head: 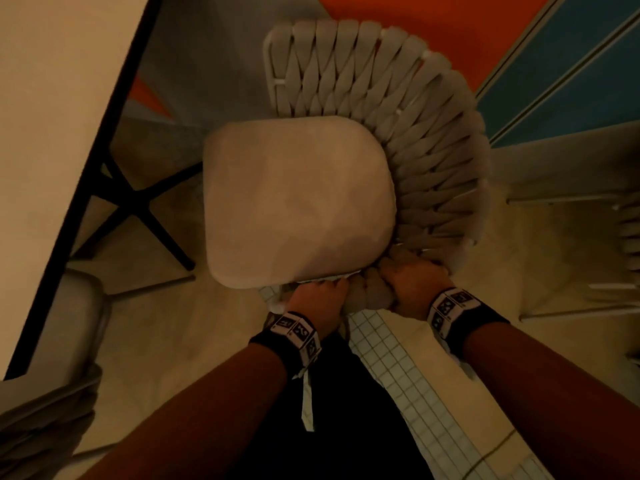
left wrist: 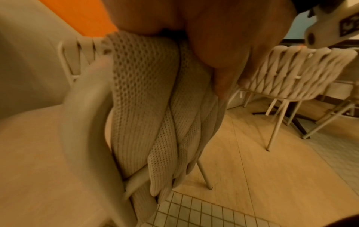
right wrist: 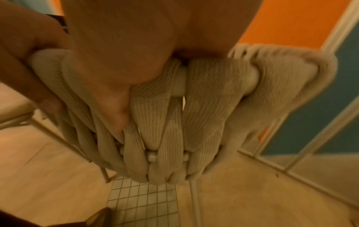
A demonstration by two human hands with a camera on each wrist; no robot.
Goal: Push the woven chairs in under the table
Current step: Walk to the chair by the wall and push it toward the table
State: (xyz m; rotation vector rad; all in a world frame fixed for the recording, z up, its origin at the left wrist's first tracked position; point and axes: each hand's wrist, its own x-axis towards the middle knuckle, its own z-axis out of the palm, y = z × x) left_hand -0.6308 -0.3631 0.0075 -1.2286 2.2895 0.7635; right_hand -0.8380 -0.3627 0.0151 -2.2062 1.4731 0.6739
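From the head view, your left hand [head: 320,299] and right hand [head: 412,285] both grip the near part of the woven chair [head: 408,140] at its back rail, fingers curled over the top. The chair's cushion [head: 298,202] lies wholly clear of the table [head: 65,109], which runs along the left; its dark cross base [head: 138,199] stands between the two. So this chair is not yet in: you judge the whole push toward the left is yet to come, and the chair looks turned at an angle to the table edge. A second chair [head: 59,323] at near left sits partly under the table already, and a part of another [head: 627,230] shows at the right edge.

From the left wrist, your fingers [left wrist: 223,73] wrap the woven straps [left wrist: 147,95] at the rail. Beyond, a further woven chair [left wrist: 297,72] stands by another table.

From the right wrist, your thumb [right wrist: 116,76] and fingers clamp the straps round the white rail [right wrist: 250,76]; the chair's legs meet the floor [right wrist: 252,192].
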